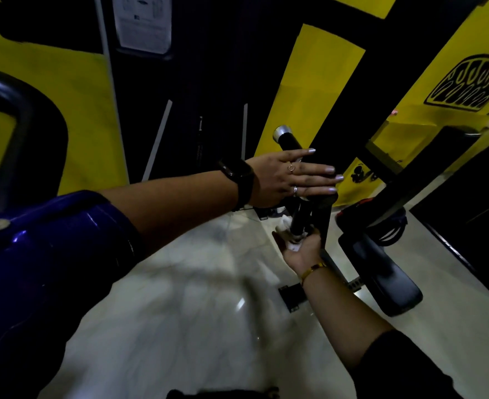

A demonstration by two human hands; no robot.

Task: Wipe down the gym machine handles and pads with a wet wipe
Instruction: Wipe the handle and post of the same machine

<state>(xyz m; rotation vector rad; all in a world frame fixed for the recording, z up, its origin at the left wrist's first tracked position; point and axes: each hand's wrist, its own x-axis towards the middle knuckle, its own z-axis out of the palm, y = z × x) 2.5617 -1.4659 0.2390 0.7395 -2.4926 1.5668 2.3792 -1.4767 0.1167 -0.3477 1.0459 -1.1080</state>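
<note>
The left hand (289, 177) lies flat, fingers straight, on the upper handle (288, 142), probably to steady the machine. Below it, the right hand (302, 250) is turned palm-up and cups the wet wipe (288, 227) against the lower grip (301, 216). In the dim view its fingers seem to curl round both so the wipe covers the grip.

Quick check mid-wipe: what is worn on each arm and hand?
Left arm: glossy blue sleeve ending near the elbow, black wristband, two rings on the left hand. Right arm: dark sleeve, gold-yellow bracelet at the wrist of the right hand.
</note>
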